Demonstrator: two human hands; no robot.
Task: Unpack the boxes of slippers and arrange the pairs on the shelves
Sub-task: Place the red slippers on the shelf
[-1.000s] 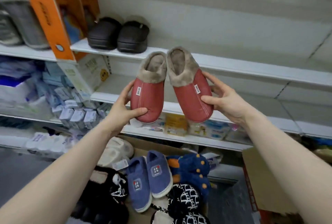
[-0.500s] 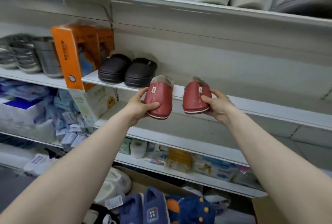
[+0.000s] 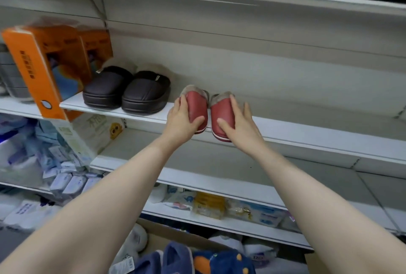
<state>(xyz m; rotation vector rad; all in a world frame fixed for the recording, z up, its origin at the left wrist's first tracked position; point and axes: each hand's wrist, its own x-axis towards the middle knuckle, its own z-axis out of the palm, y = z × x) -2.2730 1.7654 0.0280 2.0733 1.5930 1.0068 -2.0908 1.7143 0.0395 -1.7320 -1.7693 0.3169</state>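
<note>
My left hand [image 3: 182, 117] and right hand [image 3: 238, 123] each clasp a red slipper [image 3: 197, 106], toes out on the shelf [image 3: 307, 129] beside the black pair [image 3: 127, 92], evidently to match its row

An orange carton [image 3: 33, 69] is leaning at my far left, with a white carton [image 3: 92, 133] bearing a yellow cartoon face sitting just below it. Blue-and-white packets [image 3: 66, 181] are piling up beneath, and yellow packets [image 3: 208, 205] are lying lower down, towards the middle.
</note>
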